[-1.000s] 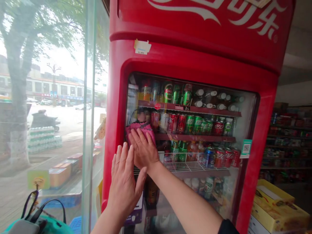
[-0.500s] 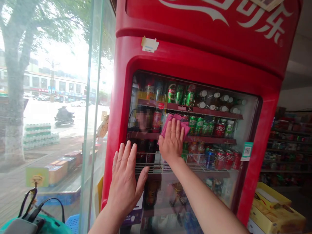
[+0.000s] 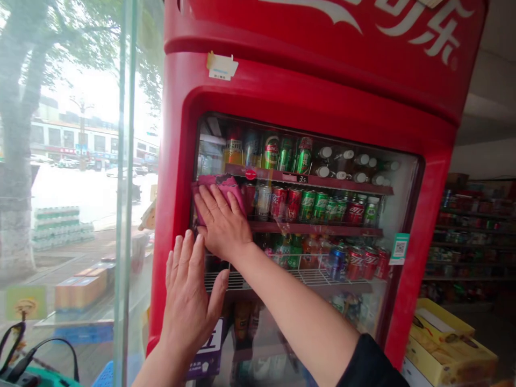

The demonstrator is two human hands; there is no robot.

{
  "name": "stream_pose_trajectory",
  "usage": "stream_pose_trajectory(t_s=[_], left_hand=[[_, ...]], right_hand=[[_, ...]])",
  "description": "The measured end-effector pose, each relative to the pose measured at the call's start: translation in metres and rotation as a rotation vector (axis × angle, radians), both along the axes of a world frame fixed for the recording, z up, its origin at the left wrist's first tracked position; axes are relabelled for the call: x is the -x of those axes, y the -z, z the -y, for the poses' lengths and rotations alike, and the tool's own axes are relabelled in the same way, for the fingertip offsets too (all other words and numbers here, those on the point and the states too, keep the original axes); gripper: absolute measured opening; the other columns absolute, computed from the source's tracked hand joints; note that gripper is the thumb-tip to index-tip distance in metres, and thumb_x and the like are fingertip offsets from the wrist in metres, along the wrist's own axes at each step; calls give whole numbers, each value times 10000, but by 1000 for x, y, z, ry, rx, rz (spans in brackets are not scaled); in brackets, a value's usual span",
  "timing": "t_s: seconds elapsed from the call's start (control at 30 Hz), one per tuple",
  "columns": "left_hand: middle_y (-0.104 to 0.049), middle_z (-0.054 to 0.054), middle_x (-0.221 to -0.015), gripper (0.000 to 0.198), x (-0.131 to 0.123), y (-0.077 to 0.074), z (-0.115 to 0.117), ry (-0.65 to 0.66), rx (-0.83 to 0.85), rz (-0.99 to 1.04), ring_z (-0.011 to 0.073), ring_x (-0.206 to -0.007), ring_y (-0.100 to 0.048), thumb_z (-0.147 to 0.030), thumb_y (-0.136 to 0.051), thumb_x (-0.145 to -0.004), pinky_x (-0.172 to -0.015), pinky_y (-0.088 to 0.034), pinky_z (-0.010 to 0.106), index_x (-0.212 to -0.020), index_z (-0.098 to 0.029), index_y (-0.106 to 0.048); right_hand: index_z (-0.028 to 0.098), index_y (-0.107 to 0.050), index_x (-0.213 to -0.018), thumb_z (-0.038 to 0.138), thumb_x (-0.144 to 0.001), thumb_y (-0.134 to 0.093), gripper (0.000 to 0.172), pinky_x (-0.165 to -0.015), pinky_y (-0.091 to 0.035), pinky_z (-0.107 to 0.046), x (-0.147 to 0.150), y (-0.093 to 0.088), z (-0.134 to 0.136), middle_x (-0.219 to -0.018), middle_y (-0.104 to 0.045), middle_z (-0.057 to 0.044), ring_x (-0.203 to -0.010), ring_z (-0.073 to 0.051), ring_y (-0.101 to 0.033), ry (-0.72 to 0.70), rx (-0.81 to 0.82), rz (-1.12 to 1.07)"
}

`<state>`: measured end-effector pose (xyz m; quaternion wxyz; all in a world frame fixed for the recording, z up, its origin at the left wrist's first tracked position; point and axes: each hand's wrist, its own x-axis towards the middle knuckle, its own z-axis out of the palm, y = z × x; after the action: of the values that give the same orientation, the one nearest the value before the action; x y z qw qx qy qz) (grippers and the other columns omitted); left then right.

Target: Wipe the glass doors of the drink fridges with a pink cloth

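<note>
A pink cloth [image 3: 237, 194] lies against the upper left part of the fridge's glass door [image 3: 403, 177]. My right hand [image 3: 223, 220] presses it flat, fingers spread over it, near the red door frame [image 3: 177, 161]. Just below and to the left, my left hand [image 3: 191, 298] is raised with its palm toward the fridge, fingers extended and thumb apart, holding nothing. Whether its palm touches the frame or glass is hidden. Behind the glass stand rows of drink cans [image 3: 308, 205] and bottles on shelves.
A glass pane [image 3: 126, 161] stands left of the fridge, with stacked boxes [image 3: 80, 290] and a street beyond. Yellow cartons [image 3: 447, 355] sit at the lower right, before stocked shelves [image 3: 463, 231]. A teal item with black cables [image 3: 44, 376] is at the lower left.
My right hand has slid left across the glass with the pink cloth, from mid-door to the left edge. My left hand remains raised beside the frame. The view has shifted slightly right.
</note>
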<state>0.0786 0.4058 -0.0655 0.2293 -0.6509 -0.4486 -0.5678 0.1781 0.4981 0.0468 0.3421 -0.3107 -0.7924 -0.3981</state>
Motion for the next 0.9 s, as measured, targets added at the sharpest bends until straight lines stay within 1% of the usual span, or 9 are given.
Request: stream_pose_trajectory(t_s=[0.13,0.27,0.37,0.43,0.53,0.63,0.7,0.8,0.9], left_hand=[[-239,137,-1878,869,-15,-2,-6,20,-8,-33,383,-1748,-202,-433,-584,-1081,-1397,-230,664,-1815,-285,-143],[-231,125,-1882,882,-11,-8,-2,35,-37,-21,380,-1751,-193,-441,-612,-1068,-1407,-222,654,-1813,-293,-162],[-208,103,-1891,875,0,-12,3,35,-44,2,369,-1751,-197,-435,-611,-1068,-1412,-238,629,-1811,-303,-169],[-211,95,-1891,867,4,-12,6,44,-42,5,361,-1749,-208,-431,-605,-1071,-1415,-249,611,-1811,-304,-172],[-241,101,-1882,855,5,-10,8,51,-38,-1,364,-1743,-231,-436,-595,-1073,-1411,-263,607,-1809,-300,-183],[-248,111,-1879,859,0,-9,6,59,-21,-9,377,-1736,-248,-442,-595,-1071,-1400,-277,628,-1810,-303,-178],[-226,115,-1885,871,-6,-12,3,64,-9,-15,385,-1739,-235,-442,-603,-1068,-1401,-268,639,-1811,-302,-171],[-205,110,-1891,866,-19,-17,-2,66,-16,-6,393,-1743,-215,-443,-603,-1068,-1401,-259,652,-1810,-306,-179],[-202,107,-1891,857,-39,-19,-7,83,-24,-6,390,-1745,-212,-439,-598,-1073,-1399,-258,656,-1811,-312,-180]], right_hand=[[172,-308,-1780,396,-1090,-554,766,-1447,-99,-536,-68,5,-4,-1871,-265,-64,-1757,-264,-176,53,-27,-63],[159,-284,-1789,399,-1057,-597,832,-1438,-88,-561,-142,13,-5,-1871,-267,-109,-1760,-296,-156,196,-40,-201],[94,-209,-1799,380,-1051,-574,880,-1419,-119,-618,-165,20,-6,-1870,-239,-174,-1756,-354,-138,312,-71,-399],[61,-133,-1804,371,-1057,-542,906,-1400,-136,-670,-153,24,-8,-1870,-207,-211,-1753,-394,-119,350,-91,-556],[60,-117,-1805,359,-1065,-521,895,-1394,-125,-700,-103,28,-8,-1869,-201,-208,-1754,-409,-110,281,-73,-592],[112,-259,-1790,382,-1087,-525,798,-1428,-141,-607,-46,28,-3,-1859,-281,-123,-1752,-340,-182,119,-13,-251],[132,-316,-1771,368,-1141,-420,682,-1439,-168,-548,-23,24,1,-1860,-289,-76,-1750,-283,-209,53,-23,-81],[138,-319,-1766,349,-1172,-320,631,-1447,-186,-503,-23,15,4,-1867,-265,-49,-1750,-234,-208,9,-30,39],[136,-299,-1771,359,-1159,-354,653,-1455,-155,-498,-59,8,0,-1871,-252,-51,-1756,-225,-184,8,-22,35]])
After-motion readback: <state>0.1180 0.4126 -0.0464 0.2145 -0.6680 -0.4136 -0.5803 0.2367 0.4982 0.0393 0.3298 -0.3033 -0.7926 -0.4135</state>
